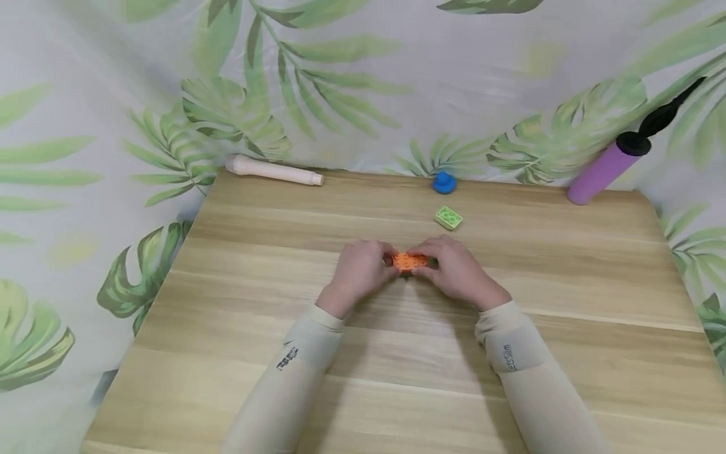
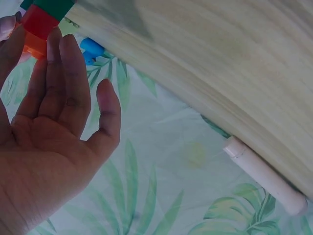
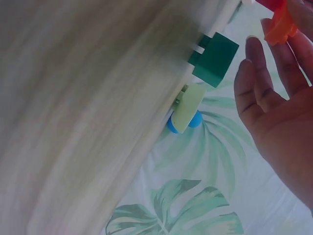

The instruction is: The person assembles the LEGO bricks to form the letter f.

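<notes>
At the far left of the tabletop [image 1: 227,353], a pale pink stick [image 1: 275,170] lay along the back edge, its wider end to the left. Next to the right, the left hand [image 1: 363,271] had its grip pinched together on the left end of an orange block [image 1: 409,261], with the thumb on the near side. The orange block was located between the two hands, its studded face upward, within the fingertips of both grips. A red block [image 2: 38,22] was positioned directly beneath it, as shown in the left wrist view. A dark green block [image 3: 215,59] was set near the right hand, its studs facing the tabletop; whether it touched the red block could not be determined. A rounded blue piece [image 1: 445,183] was located at the back edge. Just in front of it, a light green block [image 1: 449,217] lay inverted, studs down. The right hand [image 1: 454,271] had its grip clamped on the right end of the orange block, opposite the left hand. At the far right, a purple cylinder [image 1: 604,170] with a black top was positioned at the back corner, in front of the leaf-patterned cloth [image 1: 351,82].
</notes>
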The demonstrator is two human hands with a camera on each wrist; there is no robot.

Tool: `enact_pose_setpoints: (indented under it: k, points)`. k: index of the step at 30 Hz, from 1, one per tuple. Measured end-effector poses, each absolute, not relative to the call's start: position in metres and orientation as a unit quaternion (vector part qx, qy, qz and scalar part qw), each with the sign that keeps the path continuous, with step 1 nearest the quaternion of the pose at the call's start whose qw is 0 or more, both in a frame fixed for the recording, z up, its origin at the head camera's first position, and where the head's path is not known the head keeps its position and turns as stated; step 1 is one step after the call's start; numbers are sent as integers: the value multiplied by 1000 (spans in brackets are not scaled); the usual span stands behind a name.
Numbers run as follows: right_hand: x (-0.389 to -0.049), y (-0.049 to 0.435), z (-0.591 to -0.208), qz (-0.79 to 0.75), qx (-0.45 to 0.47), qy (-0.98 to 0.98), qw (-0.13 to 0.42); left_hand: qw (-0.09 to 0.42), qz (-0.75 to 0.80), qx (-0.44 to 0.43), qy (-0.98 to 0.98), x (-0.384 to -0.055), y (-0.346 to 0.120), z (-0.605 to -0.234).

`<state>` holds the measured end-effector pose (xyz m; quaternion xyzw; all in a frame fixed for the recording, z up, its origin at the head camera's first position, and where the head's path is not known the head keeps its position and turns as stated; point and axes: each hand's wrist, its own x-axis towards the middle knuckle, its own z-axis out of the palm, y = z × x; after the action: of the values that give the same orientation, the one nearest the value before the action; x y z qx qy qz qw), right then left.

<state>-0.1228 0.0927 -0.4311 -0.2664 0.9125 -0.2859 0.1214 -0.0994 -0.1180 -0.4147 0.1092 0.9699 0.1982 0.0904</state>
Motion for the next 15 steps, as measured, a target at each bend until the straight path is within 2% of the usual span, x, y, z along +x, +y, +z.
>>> enact_pose_setpoints:
  k: [9, 15]
  points:
    - [-123, 101, -431, -299, -251, 914, 112, 116, 207, 109, 965, -108, -110, -411]
    - [-124, 95, -430, -298, -270, 908, 115, 110, 210, 95, 967, -101, -115, -411]
